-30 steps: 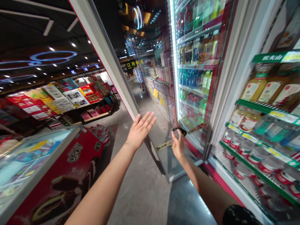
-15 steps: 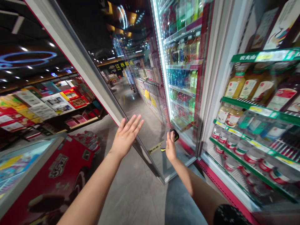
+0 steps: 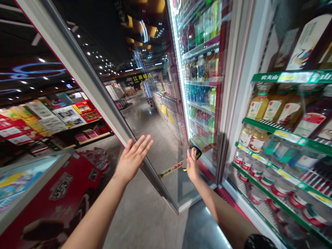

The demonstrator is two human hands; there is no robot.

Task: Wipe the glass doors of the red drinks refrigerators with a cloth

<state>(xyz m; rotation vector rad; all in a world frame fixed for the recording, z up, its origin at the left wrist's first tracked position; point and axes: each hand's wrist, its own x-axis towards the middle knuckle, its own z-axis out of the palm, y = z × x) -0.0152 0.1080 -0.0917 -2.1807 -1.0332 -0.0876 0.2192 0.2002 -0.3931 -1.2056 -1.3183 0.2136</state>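
Left arm reaches out past the freezer chest (image 3: 38, 180). The left hand (image 3: 132, 157) is flat, its fingers straight and apart, with the palm at the metal edge of the open glass door (image 3: 155, 131). Right arm is extended. The right hand (image 3: 192, 166) is raised, fingers clamped on the black handle (image 3: 195, 151) low on the door, left of the drinks shelves (image 3: 272, 128). Since half a second ago both hands keep the same pose and contact.

1. We were in a supermarket: a refrigerated case behind a glass cooler door (image 3: 155, 114) held rows of bottled drinks (image 3: 204, 65) on lit shelves.
2. Green price rails (image 3: 269, 125) ran under juice bottles (image 3: 258, 103) and tubs (image 3: 259, 169).
3. Across the aisle we saw a chest freezer (image 3: 64, 186) and stacked boxed goods (image 3: 59, 114).
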